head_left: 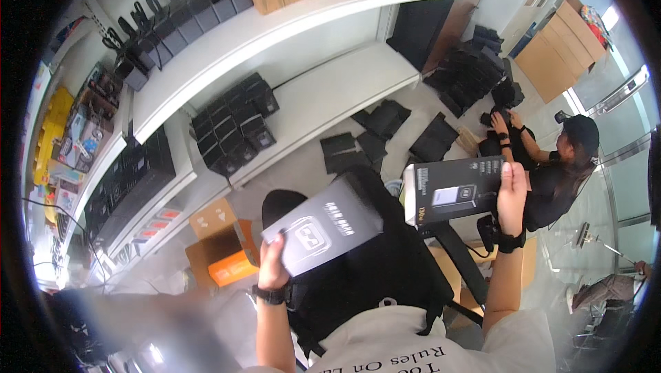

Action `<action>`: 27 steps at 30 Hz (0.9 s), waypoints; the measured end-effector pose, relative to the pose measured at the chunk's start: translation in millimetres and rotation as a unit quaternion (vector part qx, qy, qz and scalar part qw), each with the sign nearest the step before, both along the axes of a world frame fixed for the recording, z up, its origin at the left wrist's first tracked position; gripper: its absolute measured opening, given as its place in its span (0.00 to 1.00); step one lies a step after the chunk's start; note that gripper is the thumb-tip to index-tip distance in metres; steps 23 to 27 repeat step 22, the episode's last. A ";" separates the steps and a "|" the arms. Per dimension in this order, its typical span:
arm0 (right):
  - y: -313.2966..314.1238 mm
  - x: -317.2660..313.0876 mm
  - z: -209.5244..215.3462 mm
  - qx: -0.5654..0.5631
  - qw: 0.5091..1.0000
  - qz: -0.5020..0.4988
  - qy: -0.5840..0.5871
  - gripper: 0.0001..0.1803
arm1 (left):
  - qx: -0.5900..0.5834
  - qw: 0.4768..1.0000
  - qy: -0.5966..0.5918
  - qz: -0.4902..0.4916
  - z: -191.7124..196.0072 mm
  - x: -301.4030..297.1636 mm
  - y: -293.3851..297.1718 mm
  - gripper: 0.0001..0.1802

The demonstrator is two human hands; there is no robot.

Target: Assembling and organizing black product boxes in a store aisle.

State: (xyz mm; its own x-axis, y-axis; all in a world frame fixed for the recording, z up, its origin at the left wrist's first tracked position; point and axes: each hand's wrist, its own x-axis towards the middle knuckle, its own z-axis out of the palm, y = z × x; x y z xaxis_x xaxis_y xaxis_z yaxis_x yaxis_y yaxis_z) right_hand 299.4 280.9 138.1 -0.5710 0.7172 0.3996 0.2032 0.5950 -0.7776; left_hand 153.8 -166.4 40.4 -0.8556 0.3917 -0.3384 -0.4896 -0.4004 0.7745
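My left hand (273, 266) grips the near left corner of a flat grey box (323, 227), its thumb on top. Pale line art and lettering mark the box, and its far edge is slightly blurred. With my right hand (511, 201) I hold the right end of a black box (453, 192), thumb on its printed face. That face shows a picture of a small silver device, and the left end of the box is whitish. Both boxes are held up over my lap, apart from each other. Each wrist has a dark band.
White shelves (330, 101) run along the left and back, carrying a cluster of small black boxes (234, 125). An open carton (210, 225) with an orange box (234, 267) stands at lower left. Flattened black packaging (385, 121) lies on the floor. A person (561, 166) in black sits at right.
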 end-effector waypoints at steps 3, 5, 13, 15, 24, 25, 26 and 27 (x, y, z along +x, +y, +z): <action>32.7 20.3 -12.5 -0.058 0.996 -0.009 0.061 0.09 | 0.086 0.994 -0.040 0.060 8.9 -1.4 -15.7 0.31; 28.2 21.8 -18.8 -0.007 0.998 0.009 0.054 0.09 | 0.126 0.989 -0.016 0.080 20.4 -2.8 -18.3 0.32; -98.7 -77.1 -21.1 -0.279 0.834 0.458 -0.128 0.26 | 0.199 0.979 0.002 0.044 63.8 12.3 14.8 0.37; -126.8 -102.9 -24.8 -0.368 0.773 0.495 -0.150 0.33 | 0.176 0.984 0.006 -0.001 57.1 15.2 17.2 0.39; -156.3 -141.8 -3.5 -0.376 0.723 0.557 -0.163 0.44 | -0.086 0.976 0.170 -0.109 27.5 -5.6 -2.5 0.42; -156.3 -141.8 -3.5 -0.376 0.723 0.557 -0.163 0.44 | -0.086 0.976 0.170 -0.109 27.5 -5.6 -2.5 0.42; -156.3 -141.8 -3.5 -0.376 0.723 0.557 -0.163 0.44 | -0.086 0.976 0.170 -0.109 27.5 -5.6 -2.5 0.42; -156.3 -141.8 -3.5 -0.376 0.723 0.557 -0.163 0.44 | -0.086 0.976 0.170 -0.109 27.5 -5.6 -2.5 0.42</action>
